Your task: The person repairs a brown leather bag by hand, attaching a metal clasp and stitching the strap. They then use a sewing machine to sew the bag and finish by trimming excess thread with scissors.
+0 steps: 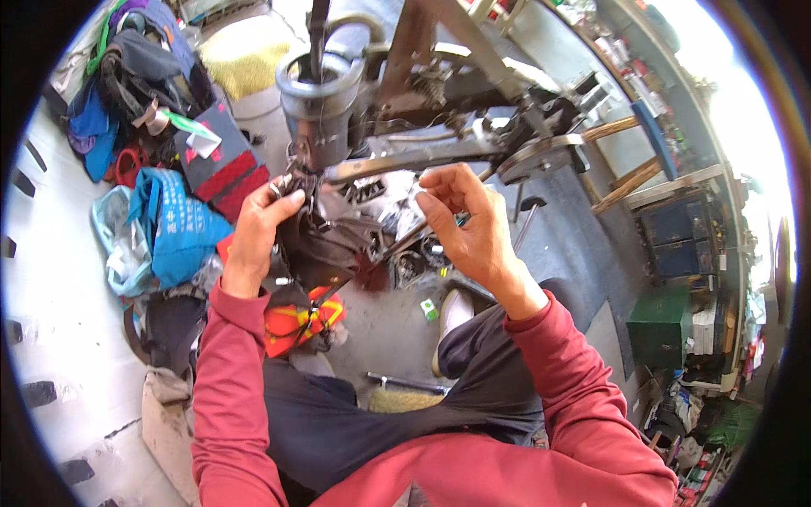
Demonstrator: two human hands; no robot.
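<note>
My left hand (256,230) grips the edge of a dark brown leather piece (331,247), which looks like a bag and hangs in soft folds. Its upper edge meets the lower end of a worn metal machine head (321,101), apparently a hand-cranked sewing machine. To the right, my right hand (471,226) is raised with thumb and fingertips drawn together. Something small and pale may be at its fingertips, but I cannot make it out. A round metal wheel (541,159) on the machine sits just above and right of that hand.
At left are a blue bag (179,224), a dark box with red trim (221,160) and piled cloth items (139,68). An orange-and-yellow item (302,321) lies below the leather. A wooden-legged stool (646,139) and a green box (659,328) stand to the right.
</note>
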